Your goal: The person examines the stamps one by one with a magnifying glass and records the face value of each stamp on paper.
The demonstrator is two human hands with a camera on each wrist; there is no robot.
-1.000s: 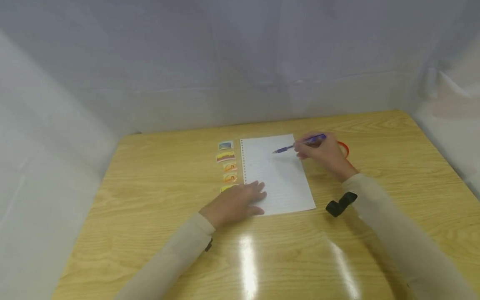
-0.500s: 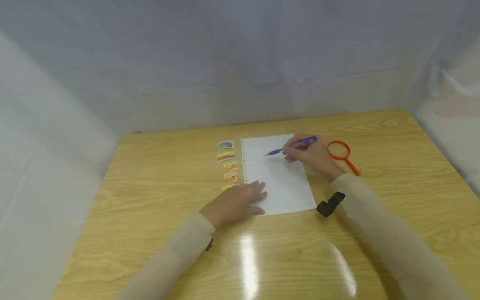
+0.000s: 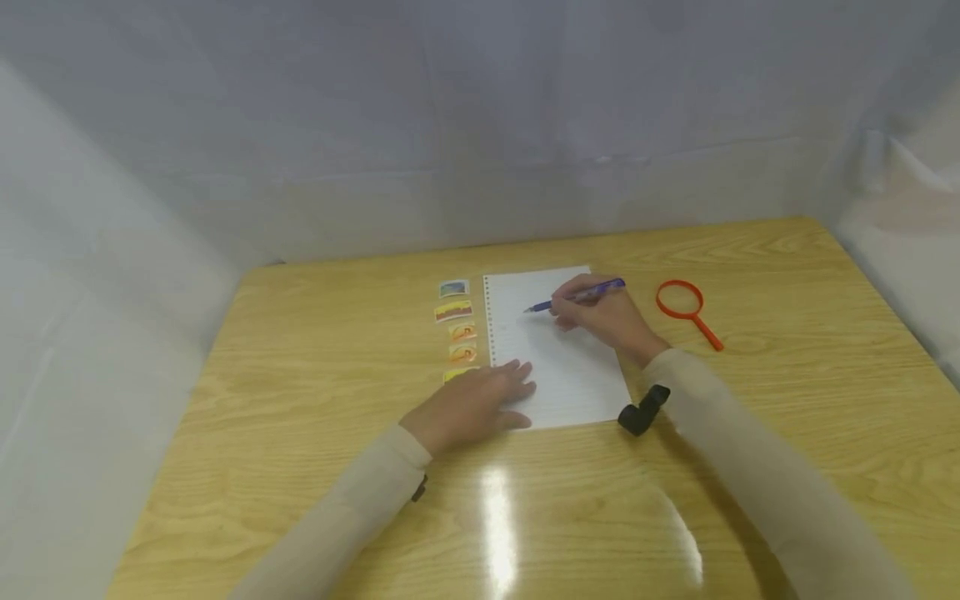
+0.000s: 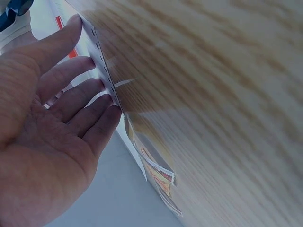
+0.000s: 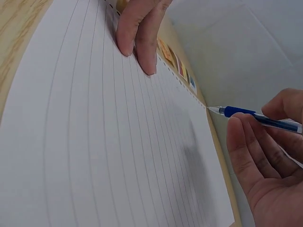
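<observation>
Right hand [image 3: 603,318]: we pinch pen [image 3: 597,290], slanting, tip left of hand over paper [image 3: 564,367]; left hand [image 3: 468,404], fingers apart, rests on paper.

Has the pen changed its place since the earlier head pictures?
Yes. In the head view, the pen has moved left, toward the punched side of the paper.

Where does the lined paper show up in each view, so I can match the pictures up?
Head: the paper is just right of the middle.
Left wrist: the paper is upper left, partly behind the left hand.
Right wrist: the paper fills much of the left and middle.
Shared landmark: the left hand, in all three.
</observation>
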